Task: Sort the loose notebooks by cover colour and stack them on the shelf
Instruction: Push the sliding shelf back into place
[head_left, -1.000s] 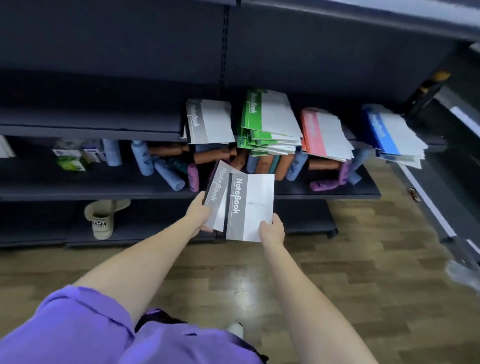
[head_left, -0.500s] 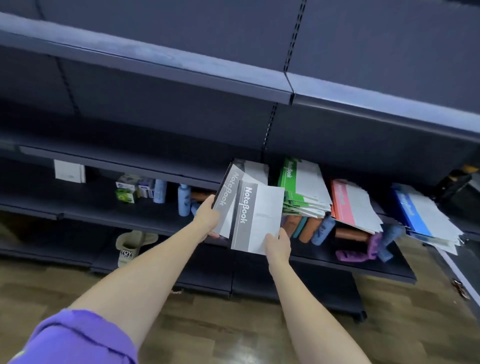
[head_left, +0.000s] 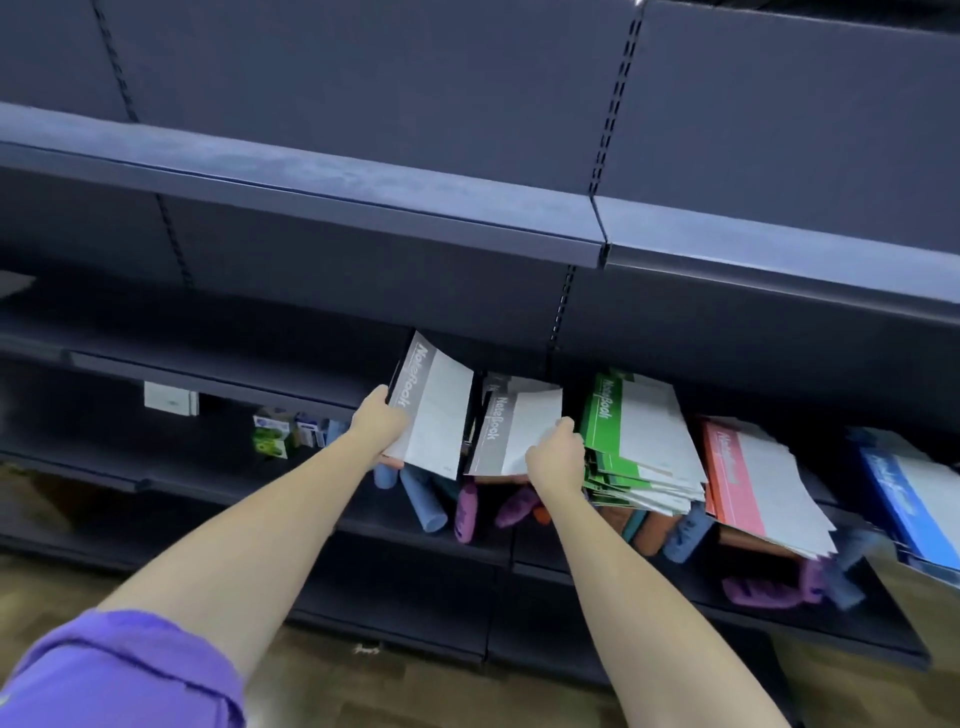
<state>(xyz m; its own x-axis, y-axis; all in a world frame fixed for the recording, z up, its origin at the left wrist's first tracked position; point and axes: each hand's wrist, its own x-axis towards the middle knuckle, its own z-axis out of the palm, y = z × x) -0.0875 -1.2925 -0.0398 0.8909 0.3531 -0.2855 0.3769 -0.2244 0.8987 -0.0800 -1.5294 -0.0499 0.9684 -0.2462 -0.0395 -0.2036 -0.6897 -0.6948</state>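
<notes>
While both arms reach for the shelf (head_left: 332, 400), the left hand (head_left: 376, 428) grips one grey notebook (head_left: 434, 410) by its spine edge, tilted up, left of the green stack (head_left: 636, 441). Right hand (head_left: 556, 457), fingers curled, holds a second grey one (head_left: 511, 434) on the grey pile just left of that stack. Pink stack (head_left: 758, 483) sits right of green, blue stack (head_left: 914, 499) beyond. Rolled cloths (head_left: 423, 501) lie below.

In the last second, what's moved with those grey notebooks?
Both hands went forward to the shelf. The right hand now lays its grey notebook on the grey pile; the left hand holds the other grey notebook apart. Green stack, pink stack unchanged.
</notes>
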